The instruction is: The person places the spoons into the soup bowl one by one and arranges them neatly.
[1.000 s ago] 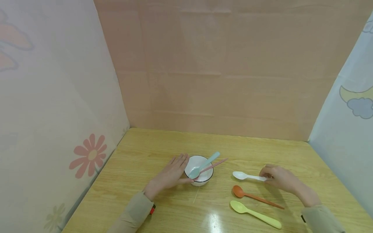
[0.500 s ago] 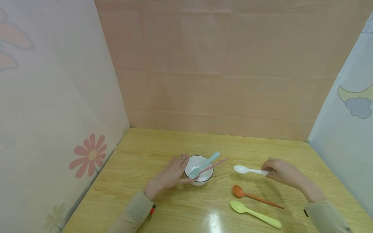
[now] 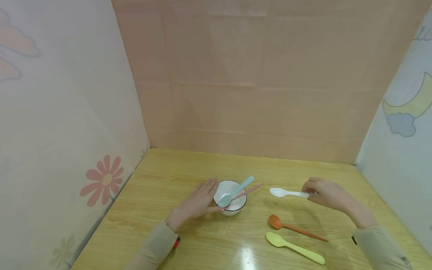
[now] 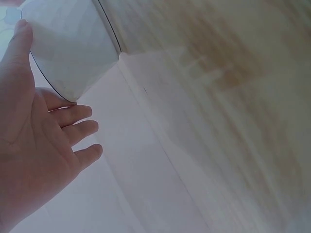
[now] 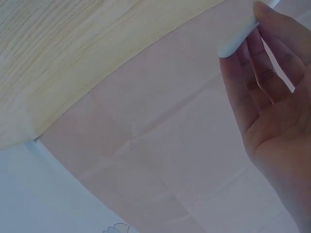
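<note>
In the head view my left hand (image 3: pixel 199 200) lies against the left side of a white bowl (image 3: pixel 241 204) with a dark rim, thumb along the near edge and fingers extended. The left wrist view shows the thumb and index finger at the bowl's rim (image 4: pixel 73 48). A light blue spoon (image 3: pixel 237 189) and a pink-handled utensil (image 3: pixel 249 190) rest inside, handles leaning out to the right. My right hand (image 3: pixel 325 194) pinches the handle of a white spoon (image 3: pixel 282 192), its bowl end pointing left. In the right wrist view, thumb and fingers grip the spoon's handle end (image 5: pixel 236 41).
An orange spoon (image 3: pixel 276 222) and a yellow-green spoon (image 3: pixel 297 250) lie on the wooden table (image 3: pixel 202 247), nearer than the right hand. A tan backdrop (image 3: pixel 253 93) stands behind the table, with patterned sheets on both sides.
My right hand has lifted the white spoon, moving it up and away from the orange spoon. The left hand and the bowl have stayed in place.
</note>
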